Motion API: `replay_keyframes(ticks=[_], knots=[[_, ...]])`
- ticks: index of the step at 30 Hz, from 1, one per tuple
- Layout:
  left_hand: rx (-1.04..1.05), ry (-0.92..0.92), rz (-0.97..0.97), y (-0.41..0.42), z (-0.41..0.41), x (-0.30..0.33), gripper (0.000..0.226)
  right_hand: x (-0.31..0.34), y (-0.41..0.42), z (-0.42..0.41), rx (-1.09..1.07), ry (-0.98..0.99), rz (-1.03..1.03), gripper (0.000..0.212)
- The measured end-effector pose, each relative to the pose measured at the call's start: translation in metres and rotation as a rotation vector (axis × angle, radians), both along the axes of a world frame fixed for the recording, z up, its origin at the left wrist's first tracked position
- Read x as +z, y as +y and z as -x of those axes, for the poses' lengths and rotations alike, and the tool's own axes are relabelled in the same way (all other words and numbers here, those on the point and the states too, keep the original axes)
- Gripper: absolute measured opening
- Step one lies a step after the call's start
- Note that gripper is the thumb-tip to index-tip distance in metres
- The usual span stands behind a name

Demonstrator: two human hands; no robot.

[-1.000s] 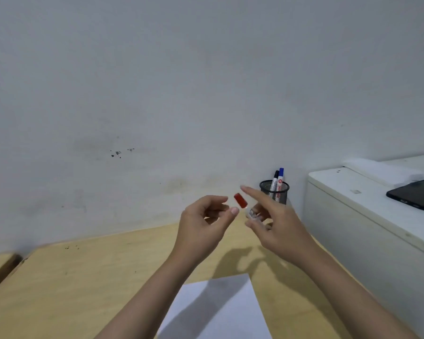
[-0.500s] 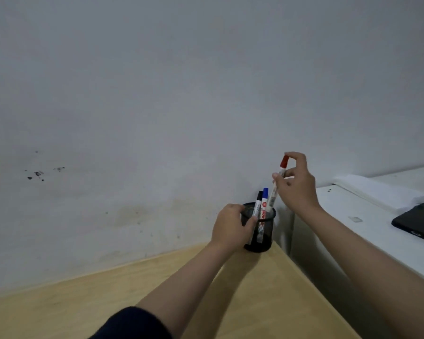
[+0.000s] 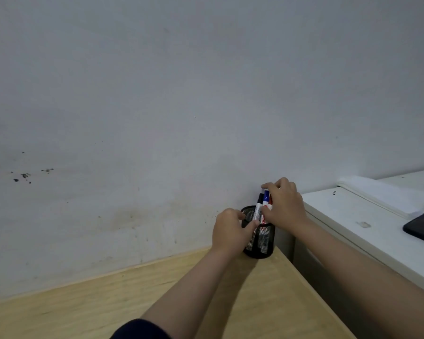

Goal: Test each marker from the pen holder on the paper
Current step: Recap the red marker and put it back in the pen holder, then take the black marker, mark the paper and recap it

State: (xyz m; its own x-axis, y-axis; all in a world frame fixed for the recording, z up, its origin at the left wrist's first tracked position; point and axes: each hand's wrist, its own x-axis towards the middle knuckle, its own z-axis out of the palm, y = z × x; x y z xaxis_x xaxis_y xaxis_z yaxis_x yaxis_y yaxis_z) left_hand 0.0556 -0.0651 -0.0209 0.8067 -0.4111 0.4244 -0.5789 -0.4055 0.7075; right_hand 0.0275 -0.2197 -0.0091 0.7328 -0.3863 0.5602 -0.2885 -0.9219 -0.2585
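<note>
Pen holder point(image 3: 260, 243) sits at the table's point(image 3: 108, 299) corner, against the wall point(image 3: 181, 94).

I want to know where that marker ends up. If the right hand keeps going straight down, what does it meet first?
Most likely the pen holder: the right hand sits just above its rim, fingers around the red marker.

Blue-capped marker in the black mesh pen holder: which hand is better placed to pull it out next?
Probably the right hand. Its fingers are already up at the marker tops beside the blue-capped marker, while the left hand is lower, gripping the side of the black mesh pen holder and steadying it.
</note>
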Motion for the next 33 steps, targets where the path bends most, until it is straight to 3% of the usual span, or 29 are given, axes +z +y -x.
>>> replay_keyframes(ticks=[7,11,14,18,20,23,26,29,33], knots=[[0.005,-0.037,-0.003,0.001,0.001,0.001,0.039,0.017,0.007,-0.009,-0.142,0.192,0.365,0.036],[0.002,-0.047,-0.018,0.000,0.002,0.000,0.040,0.021,0.009,-0.010,-0.148,0.203,0.354,0.041],[0.006,-0.056,-0.025,-0.001,0.001,-0.001,0.041,0.025,0.013,-0.006,-0.074,0.074,0.215,0.032],[0.003,-0.036,-0.034,-0.002,0.002,-0.006,0.039,0.033,0.025,0.006,0.194,-0.067,-0.337,0.013],[-0.022,-0.004,-0.062,-0.001,0.005,-0.006,0.036,0.038,0.032,0.014,0.265,-0.111,-0.415,0.016],[-0.025,0.184,-0.031,0.007,0.020,0.005,0.026,0.052,0.043,0.037,0.283,-0.258,-0.385,0.015],[-0.069,0.612,0.258,0.025,0.040,0.027,0.034,0.067,0.064,0.073,0.315,-0.495,-0.381,0.016],[-0.287,0.987,0.520,0.053,0.071,0.057,0.033,0.068,0.100,0.116,0.369,-0.656,-0.385,0.017],[-0.412,1.014,0.646,0.098,0.108,0.078,0.022,0.050,0.149,0.161,0.451,-0.709,-0.361,0.017]])
